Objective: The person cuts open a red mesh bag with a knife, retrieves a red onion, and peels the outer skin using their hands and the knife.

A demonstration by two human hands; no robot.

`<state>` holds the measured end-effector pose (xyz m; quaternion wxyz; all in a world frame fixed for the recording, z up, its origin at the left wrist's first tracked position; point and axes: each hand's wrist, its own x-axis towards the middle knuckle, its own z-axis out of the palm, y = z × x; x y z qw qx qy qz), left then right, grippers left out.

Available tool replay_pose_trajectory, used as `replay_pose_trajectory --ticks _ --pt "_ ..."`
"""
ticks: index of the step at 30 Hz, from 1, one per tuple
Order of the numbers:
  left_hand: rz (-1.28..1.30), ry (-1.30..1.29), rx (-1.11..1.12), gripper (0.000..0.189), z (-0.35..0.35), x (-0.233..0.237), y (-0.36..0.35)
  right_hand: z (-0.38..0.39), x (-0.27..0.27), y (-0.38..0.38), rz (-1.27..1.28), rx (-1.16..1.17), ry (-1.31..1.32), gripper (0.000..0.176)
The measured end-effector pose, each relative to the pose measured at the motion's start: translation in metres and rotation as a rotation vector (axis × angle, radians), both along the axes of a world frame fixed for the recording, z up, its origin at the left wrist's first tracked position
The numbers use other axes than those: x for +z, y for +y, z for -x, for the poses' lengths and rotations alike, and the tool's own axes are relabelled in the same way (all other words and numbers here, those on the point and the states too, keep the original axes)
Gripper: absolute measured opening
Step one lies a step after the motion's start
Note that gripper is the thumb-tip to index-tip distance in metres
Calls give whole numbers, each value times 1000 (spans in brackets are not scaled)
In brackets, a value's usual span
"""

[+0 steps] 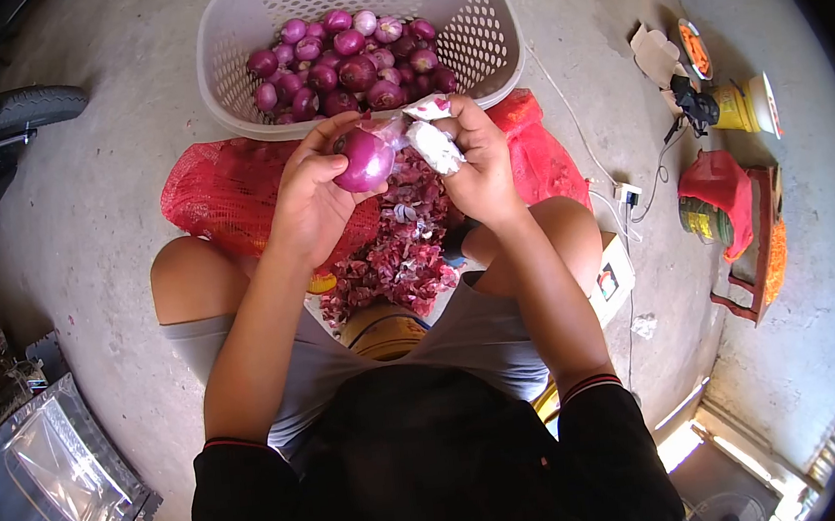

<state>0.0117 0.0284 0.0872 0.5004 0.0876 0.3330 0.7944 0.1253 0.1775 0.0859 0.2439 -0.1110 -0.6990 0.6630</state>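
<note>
My left hand [309,196] holds a peeled purple onion [364,159] just in front of the basket rim. My right hand [476,162] grips a small knife whose handle is wrapped in white tape [435,146], its tip pointing at the onion; thin skin hangs between the two. A white plastic basket [486,33] holds several peeled purple onions [348,61]. Under my hands lies a pile of purple onion skins [392,258] on a red mesh sack [220,194].
I sit on a concrete floor with knees apart. A black tyre [26,107] is at the far left, a clear plastic box [46,477] at the lower left. A white cable and plug [627,192], a yellow jar [740,109] and a red stool [747,239] stand right.
</note>
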Motion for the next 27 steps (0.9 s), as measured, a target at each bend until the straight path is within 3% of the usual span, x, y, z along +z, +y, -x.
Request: replay_pose_trajectory --ticks 9,14,18,23,27 --pt "6 26 -40 57 2 -1 -1 0 2 0 -47 20 -36 24" --pt "72 164 65 55 2 -2 0 -4 -3 5 -57 65 -55 54" --pt "73 114 85 53 2 -1 0 -8 -2 -1 -157 127 -156 69" --pt "33 58 84 52 -1 0 1 -7 -5 -8 -208 206 -157 59" --pt "27 102 122 50 -4 -1 2 -2 -8 -9 -179 164 -134 63"
